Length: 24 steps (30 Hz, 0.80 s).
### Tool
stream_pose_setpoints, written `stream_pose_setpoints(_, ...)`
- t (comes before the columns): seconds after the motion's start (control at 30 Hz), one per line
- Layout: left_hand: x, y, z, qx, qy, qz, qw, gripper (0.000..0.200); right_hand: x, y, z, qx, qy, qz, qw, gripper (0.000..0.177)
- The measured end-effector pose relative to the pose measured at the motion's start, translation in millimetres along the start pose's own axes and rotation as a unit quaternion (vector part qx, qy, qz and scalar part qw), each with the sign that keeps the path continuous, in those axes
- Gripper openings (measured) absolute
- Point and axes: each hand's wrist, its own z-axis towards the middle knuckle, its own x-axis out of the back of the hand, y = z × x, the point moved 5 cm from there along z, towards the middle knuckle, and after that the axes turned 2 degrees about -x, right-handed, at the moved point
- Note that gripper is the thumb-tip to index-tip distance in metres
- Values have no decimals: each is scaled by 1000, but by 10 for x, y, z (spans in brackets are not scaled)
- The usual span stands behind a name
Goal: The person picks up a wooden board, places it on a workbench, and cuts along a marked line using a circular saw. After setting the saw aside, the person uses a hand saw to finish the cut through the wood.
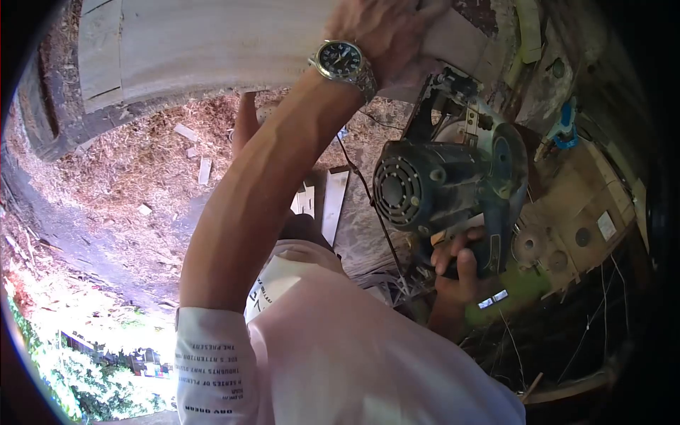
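Right hand [460,276], lower right of centre: fingers closed round the dark handle of the saw [446,184], knuckles toward the camera, forearm running down and out of sight behind the shirt. The saw is a circular saw with a round, ribbed motor housing of dull grey-black plastic facing the lens. Its metal guard and base plate sit behind, toward the upper right. A thin black cord [368,191] trails from it across the centre.

Left hand [375,28], top centre: laid on the board [212,49], with the top of the frame cutting off part of the hand. Whether the fingers curl round the wood or lie flat cannot be told. The arm is bare and nearly straight, rising from lower left to the top edge, with a steel watch [343,62], dark-dialled, on the wrist.

The board is pale, smooth, sawn timber with faint grain. It spans the upper left and meets the saw's base at upper right.

Lower centre: a white cotton shirt [340,354], its short sleeve [212,368] printed with lines of black lettering.

Left and centre, under the arm: a ground cover of coarse tan sawdust [142,156], strewn with short flat offcuts [334,205].

Right: a worn plywood bench [602,205] with round bored holes, and a blue clamp [564,127] above it.
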Motion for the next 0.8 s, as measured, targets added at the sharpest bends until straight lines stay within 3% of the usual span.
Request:
stream_pose_setpoints(0.13, 27, -9, 26, -4, 9, -6, 1000, 75, 7, 6, 0, 3, 36, -35, 999, 24)
stream_pose_setpoints(0.43, 42, -5, 37, 9, 19, -18, 1000, 70, -80, -53, 56, -10, 69, -27, 997, 15)
stream_pose_setpoints(0.53, 111, -17, 70, 16, -23, -69, 997, 70, 17, -25, 63, -14, -8, 21, 1000, 28)
stream_pose_setpoints(0.63, 144, -14, 78, 15, -48, -58, 997, 71, -21, -59, 53, -20, 20, 6, 1000, 28)
stream_pose_setpoints(0.8, 30, -21, 57, 13, -9, -15, 1000, 72, -30, -90, 44, -29, 45, -7, 999, 29)
